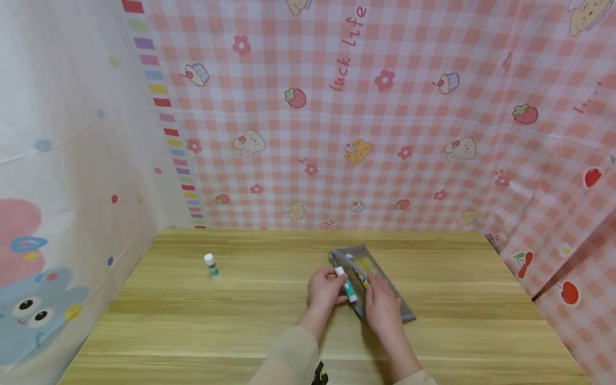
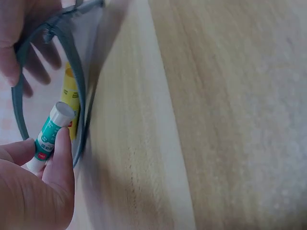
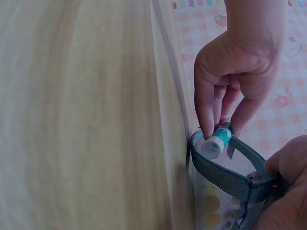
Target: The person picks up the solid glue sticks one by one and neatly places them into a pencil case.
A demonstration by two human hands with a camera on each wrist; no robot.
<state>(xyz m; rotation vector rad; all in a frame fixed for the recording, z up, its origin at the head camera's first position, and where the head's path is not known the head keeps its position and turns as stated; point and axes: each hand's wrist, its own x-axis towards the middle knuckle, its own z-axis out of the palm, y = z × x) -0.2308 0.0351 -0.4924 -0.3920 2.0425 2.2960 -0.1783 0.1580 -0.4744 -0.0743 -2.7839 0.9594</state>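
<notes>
My left hand (image 1: pixel 324 289) pinches a glue stick (image 2: pixel 49 132) with a white cap and green label between thumb and fingers. In the right wrist view, the stick's end overlaps the open mouth of a grey mesh zip pouch (image 3: pixel 220 175). My right hand (image 1: pixel 385 307) grips the pouch at its rim, its thumb on the edge and its fingers seen behind the mesh in the left wrist view. Inside the pouch lies a yellow tube (image 2: pixel 70 91) with dark print. The pouch slants across the table, right of centre in the head view.
Another white-and-green glue stick (image 1: pixel 210 266) stands at the left on the wood-grain table (image 1: pixel 159 321). A pink checked cloth (image 1: pixel 337 123) hangs behind the table's far edge. A small black-and-yellow thing (image 1: pixel 320 373) shows at the bottom edge of the head view.
</notes>
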